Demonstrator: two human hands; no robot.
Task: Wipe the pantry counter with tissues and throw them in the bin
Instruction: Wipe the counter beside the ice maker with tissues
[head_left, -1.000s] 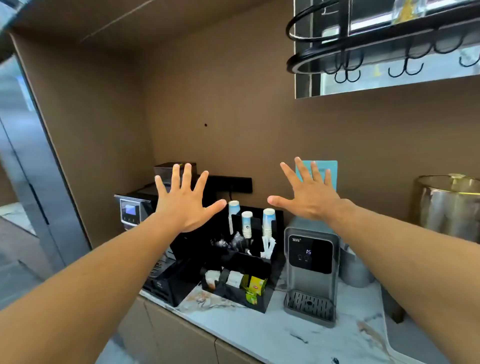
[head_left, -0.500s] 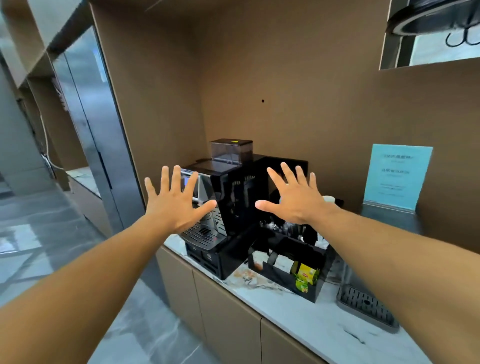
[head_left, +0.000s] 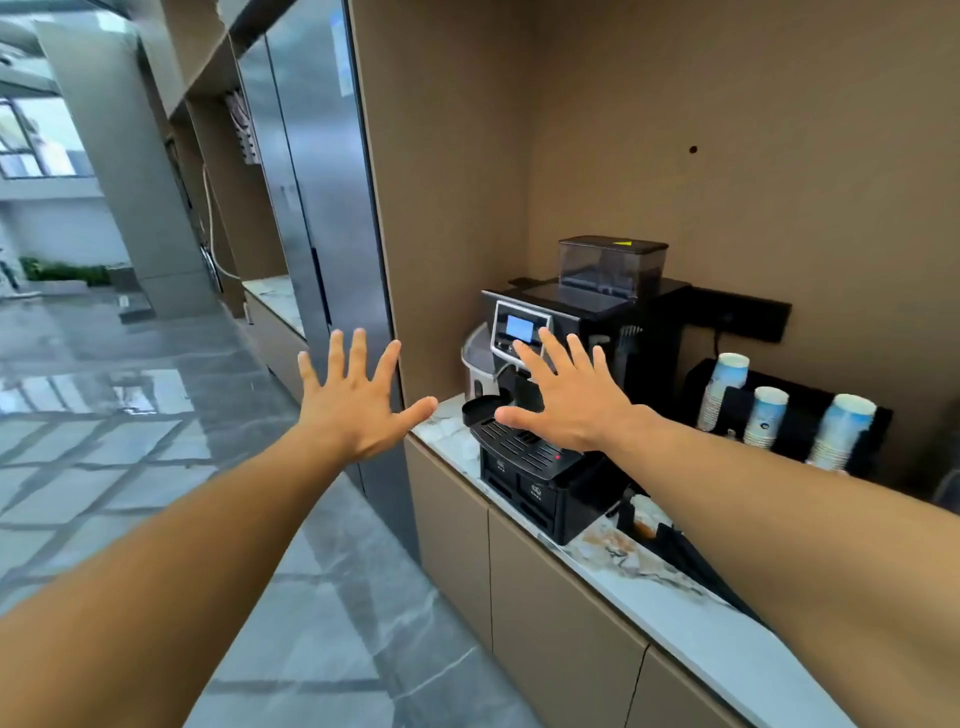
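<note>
The pantry counter (head_left: 670, 608) has a white marble top over tan cabinet doors and runs from the centre toward the lower right. My left hand (head_left: 358, 405) is stretched out in the air past the counter's left end, fingers spread, holding nothing. My right hand (head_left: 571, 402) hovers in front of the black coffee machine (head_left: 561, 374), also spread and empty. No tissues and no bin appear in view.
Stacks of paper cups (head_left: 766, 423) stand in a black organiser (head_left: 675, 545) right of the coffee machine. A tall steel panel (head_left: 332, 218) and a tan side wall close the counter's left end. Grey tiled floor (head_left: 130, 415) stretches away to the left.
The view has swung left: the water dispenser and blue sign have left the frame, and the hallway floor has come in. Both hands stay spread and empty in front of me.
</note>
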